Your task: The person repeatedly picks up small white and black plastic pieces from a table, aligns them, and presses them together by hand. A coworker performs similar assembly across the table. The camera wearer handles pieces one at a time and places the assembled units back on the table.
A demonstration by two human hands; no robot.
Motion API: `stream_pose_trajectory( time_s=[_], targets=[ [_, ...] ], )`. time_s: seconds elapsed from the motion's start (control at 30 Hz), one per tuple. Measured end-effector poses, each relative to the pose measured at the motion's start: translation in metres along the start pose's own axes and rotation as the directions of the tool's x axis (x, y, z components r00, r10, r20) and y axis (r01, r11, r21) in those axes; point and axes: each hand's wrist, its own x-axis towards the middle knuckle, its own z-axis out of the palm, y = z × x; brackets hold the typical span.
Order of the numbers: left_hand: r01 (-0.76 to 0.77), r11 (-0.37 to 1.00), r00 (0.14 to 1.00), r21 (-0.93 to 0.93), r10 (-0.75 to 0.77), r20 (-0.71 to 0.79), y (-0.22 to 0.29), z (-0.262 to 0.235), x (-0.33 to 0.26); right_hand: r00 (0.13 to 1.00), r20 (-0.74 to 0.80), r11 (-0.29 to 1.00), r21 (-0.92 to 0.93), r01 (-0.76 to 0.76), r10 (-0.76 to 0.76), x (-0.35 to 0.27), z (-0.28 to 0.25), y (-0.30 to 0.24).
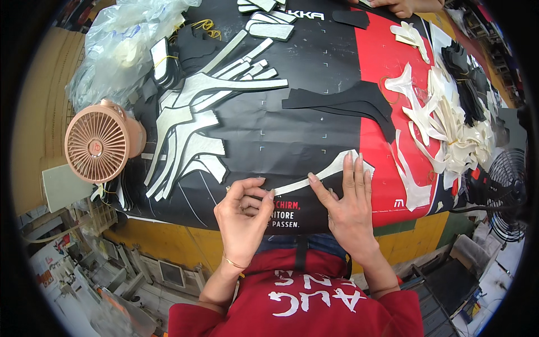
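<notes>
A pale, curved cut-out piece of fabric or foam (332, 170) lies on the table cover near its front edge, narrow toward the left and wide toward the right. At the narrow end my left hand (242, 212) is closed, thumb and fingertips pinching the tip. My right hand (352, 210) rests on the wide end with its fingers stretched out flat and the thumb apart. Beyond lie several stacked black cut-out pieces (342, 101) of a similar curved shape. To the left, several white-faced curved pieces (188, 135) with dark edges lie overlapping in rows.
A pink fan (98, 143) stands at the left, near a clear plastic bag (120, 50). On the right is a heap of cream cut-out pieces (443, 121), with a black fan (505, 194) beyond the table edge. Another person's hand (400, 8) shows at the far edge.
</notes>
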Motion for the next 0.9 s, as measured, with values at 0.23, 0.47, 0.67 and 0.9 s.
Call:
stream_pose_trajectory(
  time_s=[0.23, 0.47, 0.67, 0.9],
  targets=[
    [-0.059, 0.998, 0.998, 0.011, 0.059, -0.021, -0.001, 0.003, -0.001, 1.000, 0.001, 1.000, 0.024, -0.001, 0.001, -0.001, 0.002, 0.000],
    [-0.030, 0.999, 1.000, 0.031, 0.030, 0.002, 0.002, 0.001, 0.002, 1.000, -0.007, 1.000, 0.017, 0.000, 0.001, 0.000, 0.001, 0.000],
    [-0.092, 0.986, 0.994, 0.141, 0.100, -0.047, 0.002, 0.007, 0.000, 1.000, -0.007, 1.000, 0.017, 0.001, 0.000, 0.000, 0.001, 0.000],
    [-0.235, 0.901, 0.955, 0.366, 0.283, -0.083, -0.008, -0.009, -0.004, 1.000, -0.003, 1.000, 0.005, 0.008, -0.008, 0.000, 0.000, 0.000]
  ],
)
